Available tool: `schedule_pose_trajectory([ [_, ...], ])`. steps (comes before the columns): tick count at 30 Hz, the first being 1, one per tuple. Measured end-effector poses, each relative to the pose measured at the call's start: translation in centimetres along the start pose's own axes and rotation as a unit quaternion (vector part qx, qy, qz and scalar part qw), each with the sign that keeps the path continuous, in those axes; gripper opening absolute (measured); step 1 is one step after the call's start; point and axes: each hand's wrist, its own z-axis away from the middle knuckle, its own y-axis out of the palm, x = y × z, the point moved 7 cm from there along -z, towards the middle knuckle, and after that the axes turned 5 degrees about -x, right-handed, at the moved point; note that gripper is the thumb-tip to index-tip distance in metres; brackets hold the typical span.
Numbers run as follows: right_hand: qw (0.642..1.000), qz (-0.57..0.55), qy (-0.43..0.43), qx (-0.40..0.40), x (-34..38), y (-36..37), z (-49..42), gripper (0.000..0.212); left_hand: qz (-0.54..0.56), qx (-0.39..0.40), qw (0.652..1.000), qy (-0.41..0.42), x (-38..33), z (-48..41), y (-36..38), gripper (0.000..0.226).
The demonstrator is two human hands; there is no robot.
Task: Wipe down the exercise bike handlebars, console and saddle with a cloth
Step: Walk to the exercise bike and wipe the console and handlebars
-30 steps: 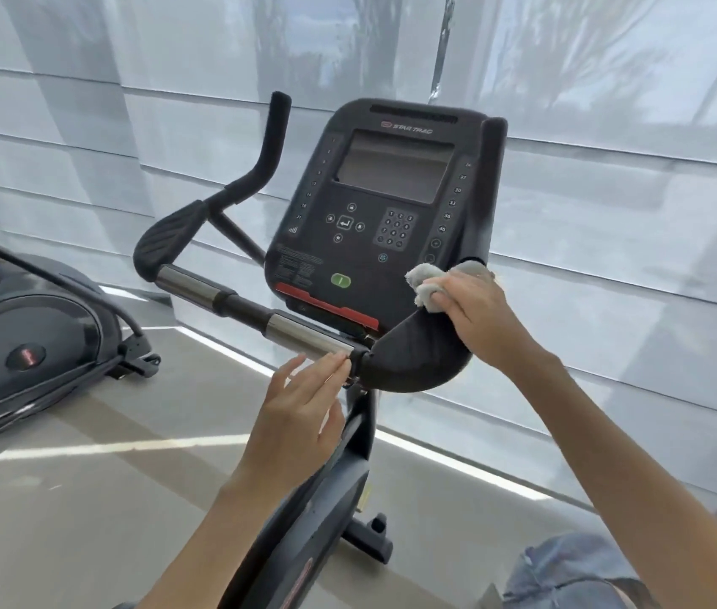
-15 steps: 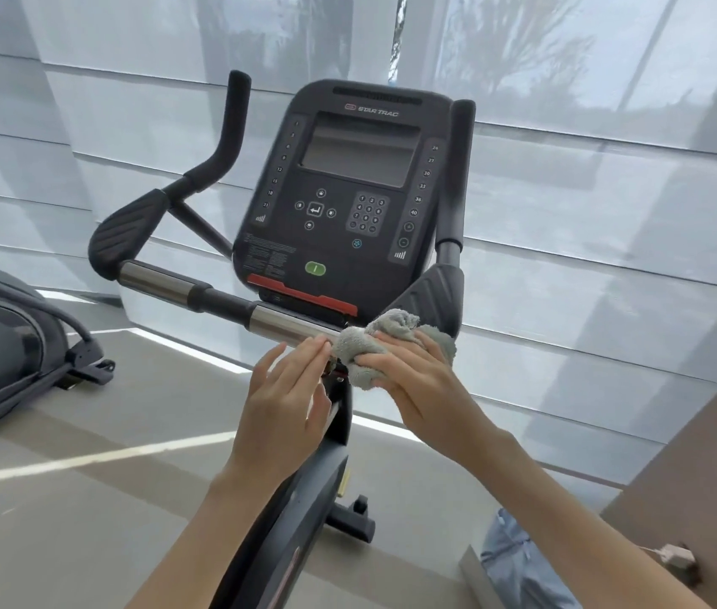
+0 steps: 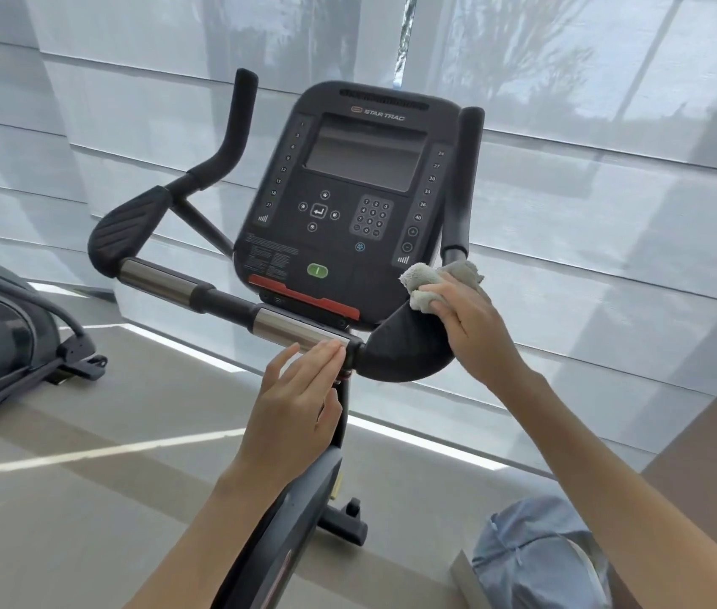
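Two hands up. I see right hand [image 3: 475, 318] clutching cloth [image 3: 431, 283] onto right handlebar pad [image 3: 405, 351], 4 o'clock of console [image 3: 356, 204], pressing to scrub. Left hand [image 3: 299, 389], fingers straight together, touches chrome grip [image 3: 290, 328], likely bracing.

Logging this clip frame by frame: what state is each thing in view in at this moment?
cloth, bunched up, pressed on the right handlebar pad
right hand, grips the cloth from above
left hand, fingers straight, fingertips touching the chrome grip
console screen, dark, nothing displayed
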Motion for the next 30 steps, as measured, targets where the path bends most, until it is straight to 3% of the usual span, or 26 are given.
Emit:
schedule_pose_trajectory([
  [6, 0.999, 0.012, -0.040, -0.025, 4.9, 1.9, 4.9, 0.024, 0.012, 0.003, 1.000, 0.001, -0.1, 0.0, 0.0, 0.040],
  [11, 0.995, -0.088, -0.056, -0.001, 7.4, 1.5, 6.6, 0.027, 0.020, 0.002, 1.000, -0.004, -0.3, 0.0, -0.1, 0.040],
  [13, 0.992, -0.122, -0.025, -0.029, 6.5, -0.7, 5.3, 0.027, 0.023, -0.007, 1.000, -0.008, -0.1, -0.1, -0.2, 0.039],
  [17, 0.991, -0.064, 0.029, -0.117, 2.3, -5.2, -0.1, 0.021, 0.020, -0.028, 0.999, -0.009, 0.0, -0.5, -0.3, 0.038],
  [19, 0.994, -0.028, 0.054, -0.090, -0.3, -5.3, -2.8, 0.020, 0.019, -0.033, 0.999, -0.004, -0.2, -0.7, -0.2, 0.036],
  [24, 0.992, 0.051, 0.059, 0.102, -4.3, -0.3, -5.6, 0.018, 0.021, -0.028, 0.999, 0.000, -0.4, -0.5, 0.2, 0.036],
  [30, 0.980, 0.112, -0.023, 0.164, -2.0, 2.6, -5.9, 0.026, 0.020, -0.023, 1.000, 0.001, 0.0, -0.3, 0.5, 0.037],
])
